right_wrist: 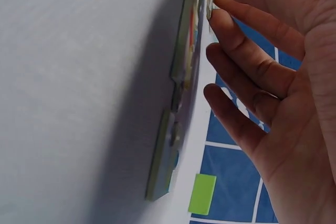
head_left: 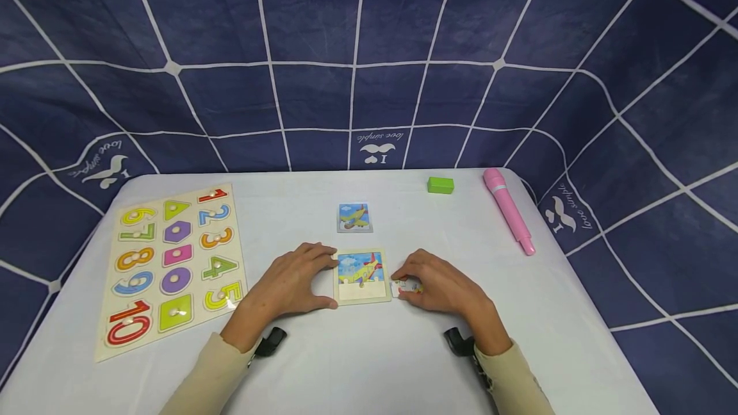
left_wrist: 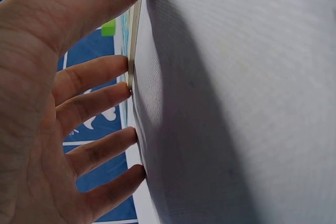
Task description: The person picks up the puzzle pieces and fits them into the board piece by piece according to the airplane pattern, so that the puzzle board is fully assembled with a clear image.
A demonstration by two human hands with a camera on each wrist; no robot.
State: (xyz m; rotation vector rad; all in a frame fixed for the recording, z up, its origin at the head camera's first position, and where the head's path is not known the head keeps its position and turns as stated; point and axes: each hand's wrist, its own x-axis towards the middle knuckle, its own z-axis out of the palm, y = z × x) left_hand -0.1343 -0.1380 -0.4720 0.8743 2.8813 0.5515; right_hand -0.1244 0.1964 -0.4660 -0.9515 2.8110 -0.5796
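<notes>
bracketing the near-left side of a small puzzle tray (head_left: 377, 290), the left hand (head_left: 291, 280) has its fingers mostly straight and spread, with fingertips touching near the far-left corner and the thumb near the near-left corner. the tray lies flat on the white table (head_left: 357, 364), in front of the person; its far part shows an airplane picture, and its near strip is plain cream. just beside its right edge, the right hand (head_left: 438, 284) pinches a puzzle piece (head_left: 410, 285) between thumb and finger, the piece partly hidden by the hand. beneath that palm, the right wrist view shows two further pieces (right_wrist: 181, 51) on the table. a small airplane picture (head_left: 354, 218) lies beyond the tray, a number board (head_left: 158, 235) lies to the left, and a green block (head_left: 441, 185) and a pink microphone (head_left: 510, 210) lie farther right.
</notes>
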